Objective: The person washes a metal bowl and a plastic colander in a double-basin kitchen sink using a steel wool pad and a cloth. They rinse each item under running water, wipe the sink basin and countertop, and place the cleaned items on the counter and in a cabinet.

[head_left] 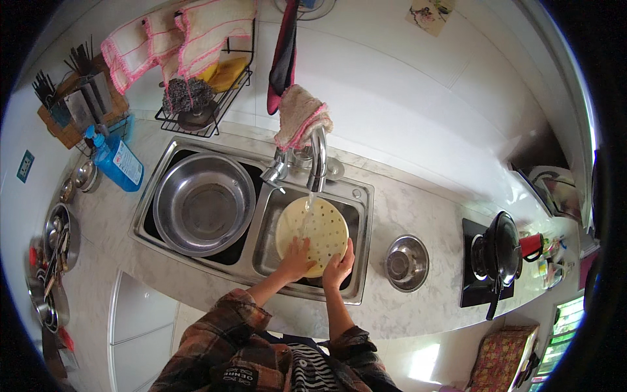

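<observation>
A round cream-coloured plate with rows of holes, like a steamer tray (pixel 325 230), is tilted in the right basin of the steel double sink (pixel 368 215). Water runs onto it from the chrome faucet (pixel 318 161). My right hand (pixel 339 264) grips its right rim, thumb on the upper face. My left hand (pixel 295 259) lies on the lower left of that face with fingers spread, under the falling water. Over the left basin sits a large steel bowl (pixel 203 203), with a little dark staining on its bottom.
A small steel bowl (pixel 407 263) stands on the counter to the right, before a lidded wok (pixel 502 247) on a black cooktop (pixel 471 294). At the left are a blue pump bottle (pixel 119 164), knife block (pixel 83 105) and utensil pots (pixel 71 235). A cloth (pixel 301 117) drapes the faucet.
</observation>
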`<state>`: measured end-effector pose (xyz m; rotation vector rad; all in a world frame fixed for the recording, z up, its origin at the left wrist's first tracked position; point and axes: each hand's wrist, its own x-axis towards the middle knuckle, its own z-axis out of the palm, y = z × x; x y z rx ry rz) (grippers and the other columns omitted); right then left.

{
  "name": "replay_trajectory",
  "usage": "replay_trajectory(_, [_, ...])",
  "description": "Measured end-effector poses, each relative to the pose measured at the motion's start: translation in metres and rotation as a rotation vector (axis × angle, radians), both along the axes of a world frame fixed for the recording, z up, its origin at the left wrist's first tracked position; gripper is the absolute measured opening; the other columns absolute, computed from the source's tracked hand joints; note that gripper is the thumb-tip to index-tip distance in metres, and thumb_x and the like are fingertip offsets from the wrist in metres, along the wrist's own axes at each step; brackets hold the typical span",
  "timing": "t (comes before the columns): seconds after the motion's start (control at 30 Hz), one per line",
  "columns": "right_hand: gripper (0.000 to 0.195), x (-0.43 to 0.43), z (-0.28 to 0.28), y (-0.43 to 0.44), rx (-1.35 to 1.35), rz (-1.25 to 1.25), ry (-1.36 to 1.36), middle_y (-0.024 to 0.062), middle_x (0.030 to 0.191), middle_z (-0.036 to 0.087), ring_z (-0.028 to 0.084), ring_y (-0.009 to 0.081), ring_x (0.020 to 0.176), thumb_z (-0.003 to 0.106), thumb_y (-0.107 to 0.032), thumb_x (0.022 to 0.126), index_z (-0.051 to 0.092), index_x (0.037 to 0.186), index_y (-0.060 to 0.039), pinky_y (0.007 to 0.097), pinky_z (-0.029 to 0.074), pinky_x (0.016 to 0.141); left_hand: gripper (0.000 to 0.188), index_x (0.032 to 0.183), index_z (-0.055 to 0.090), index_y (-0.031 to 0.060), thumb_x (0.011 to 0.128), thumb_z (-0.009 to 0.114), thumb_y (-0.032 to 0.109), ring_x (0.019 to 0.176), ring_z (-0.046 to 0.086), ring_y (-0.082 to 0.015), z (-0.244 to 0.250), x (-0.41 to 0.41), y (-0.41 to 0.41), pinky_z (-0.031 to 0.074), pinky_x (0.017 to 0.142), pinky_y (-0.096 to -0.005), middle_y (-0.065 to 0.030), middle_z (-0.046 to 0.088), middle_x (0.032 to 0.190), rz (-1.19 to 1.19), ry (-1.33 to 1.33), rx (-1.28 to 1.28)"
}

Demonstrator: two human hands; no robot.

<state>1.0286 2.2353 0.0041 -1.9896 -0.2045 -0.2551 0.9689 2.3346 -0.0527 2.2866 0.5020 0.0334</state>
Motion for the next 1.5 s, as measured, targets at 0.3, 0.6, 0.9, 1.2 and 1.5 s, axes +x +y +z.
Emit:
replay_trajectory(0.3, [0.057,-0.015,0.001,0.003,0.04,-0.074,-0.062,0.0167,0.116,0.045,0.043,0.0294,0.109,0.037,0.004,0.07,0.033,0.126,-0.0035,0.0372,0.034,0.091,0.045,0.124,0.038,0.0033,0.083,0.046,0.02,0.127,0.021,-0.0285,0.024,-0.015,0.063,0.019,0.101,-0.043,-0.0183,0.033,0.13,-0.235,-0.156,0.573])
replay_trajectory(0.6, [0.048,-0.008,-0.061,0.0,0.962,-0.103,0.909,0.0126,0.102,0.052,0.058,0.025,0.084,0.041,0.005,0.069,0.042,0.116,-0.0063,0.0348,0.051,0.057,0.068,0.125,0.025,0.0017,0.061,0.05,0.0,0.091,0.048,-0.0229,0.095,-0.013,0.054,0.043,0.077,-0.0329,-0.0115,0.043,0.106,0.414,-0.233,-1.251])
replay_trajectory(0.9, [0.039,0.004,-0.087,0.029,0.7,0.197,1.469,0.019,0.106,0.051,0.056,0.0327,0.091,0.049,-0.008,0.08,0.04,0.115,0.0056,0.0461,0.05,0.075,0.056,0.12,0.03,-0.002,0.066,0.046,0.005,0.095,0.049,-0.0238,0.075,-0.041,0.076,0.039,0.083,-0.033,-0.0177,0.046,0.106,0.532,-0.34,-0.579])
replay_trajectory(1.2, [0.037,0.006,0.047,-0.023,0.389,0.505,1.052,0.0189,0.099,0.055,0.059,0.0324,0.083,0.05,-0.008,0.074,0.044,0.109,0.0031,0.0411,0.055,0.059,0.041,0.111,0.047,-0.0037,0.071,0.044,0.002,0.078,0.061,-0.025,0.058,-0.068,0.085,0.055,0.061,-0.0377,-0.0155,0.057,0.094,0.518,0.057,-0.996])
replay_trajectory(1.5, [0.047,0.006,0.045,-0.01,-0.02,0.147,0.027,0.0213,0.107,0.049,0.049,0.0375,0.098,0.04,0.005,0.069,0.042,0.115,-0.0012,0.0385,0.039,0.084,0.032,0.103,0.051,-0.0005,0.075,0.059,0.012,0.069,0.059,-0.0204,0.025,-0.001,0.076,0.048,0.053,-0.0312,-0.0101,0.059,0.085,0.522,0.041,-0.984])
